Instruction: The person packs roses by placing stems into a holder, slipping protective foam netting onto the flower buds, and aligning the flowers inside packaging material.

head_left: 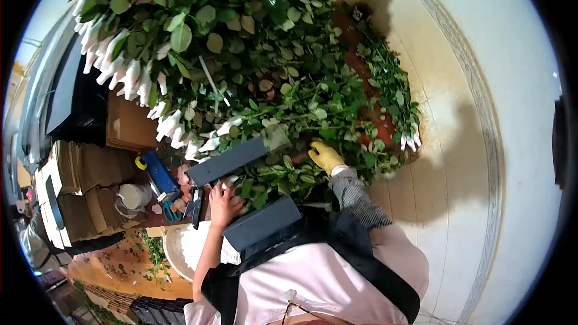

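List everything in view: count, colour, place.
Leafy stems: many, green, top and centre
Wrapped ends: many, white, mostly the heap's left edge
Work surface: one, reddish brown, under stems
Oblong blocks: two, dark grey, centre and below
Scissors: one, teal handles, left of blocks
Petals: several, pink, near scissors
Tub: one, white, left of scissors
Cardboard: several, brown, left
Basin: one, pale, lower left
Tiled floor: one, beige, right
Wall: one, pale, far right
Clutter: uncounted, mixed, far left; unclear
Apron: one, black, worn
Shirt: one, pink, bottom
Left grip: one, bare hand, between blocks' left ends
Right grip: one, yellow-gloved, among stems
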The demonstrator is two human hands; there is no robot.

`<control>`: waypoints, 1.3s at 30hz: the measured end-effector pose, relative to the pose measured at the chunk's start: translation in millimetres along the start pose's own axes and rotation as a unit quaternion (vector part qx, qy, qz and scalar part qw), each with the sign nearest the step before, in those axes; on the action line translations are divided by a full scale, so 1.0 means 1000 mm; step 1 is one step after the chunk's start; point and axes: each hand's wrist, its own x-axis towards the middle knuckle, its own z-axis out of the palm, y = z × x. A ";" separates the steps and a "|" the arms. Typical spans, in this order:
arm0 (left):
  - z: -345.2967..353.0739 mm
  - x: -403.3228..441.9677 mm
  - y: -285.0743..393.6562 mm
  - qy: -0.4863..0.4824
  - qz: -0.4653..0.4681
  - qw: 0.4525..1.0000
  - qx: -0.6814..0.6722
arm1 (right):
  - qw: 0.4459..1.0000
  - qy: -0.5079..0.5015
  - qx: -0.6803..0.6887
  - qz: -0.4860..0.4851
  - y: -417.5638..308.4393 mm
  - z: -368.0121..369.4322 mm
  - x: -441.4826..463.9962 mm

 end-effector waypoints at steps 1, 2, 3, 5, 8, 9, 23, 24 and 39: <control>-0.001 0.002 0.000 0.004 0.005 1.000 0.001 | 1.000 0.004 0.026 0.007 -0.011 -0.012 0.004; -0.003 0.003 0.001 0.001 0.002 1.000 0.001 | 0.999 0.012 0.033 0.010 -0.021 -0.019 0.009; -0.005 0.003 0.002 -0.002 -0.001 1.000 0.001 | 0.999 0.017 0.029 0.013 -0.029 -0.021 0.017; -0.003 0.004 0.001 -0.003 -0.009 1.000 0.012 | 0.998 0.051 -0.020 -0.002 -0.016 0.009 0.058; -0.002 0.004 -0.003 -0.012 -0.002 0.999 0.033 | 0.996 0.030 -0.083 -0.022 -0.013 0.022 0.088; -0.003 0.003 -0.004 -0.016 -0.004 0.999 0.039 | 0.996 0.014 -0.082 -0.038 -0.010 0.018 0.085; 0.015 -0.010 -0.010 -0.011 -0.015 0.999 0.037 | 0.867 0.257 -0.333 -0.268 -0.067 -0.069 0.148; 0.016 -0.009 -0.010 -0.004 -0.015 0.999 0.035 | 0.876 0.262 -0.309 -0.261 -0.075 -0.085 0.156; 0.028 -0.013 -0.019 0.052 -0.029 0.998 0.002 | 0.801 0.490 -0.075 -0.335 -0.088 -0.195 0.050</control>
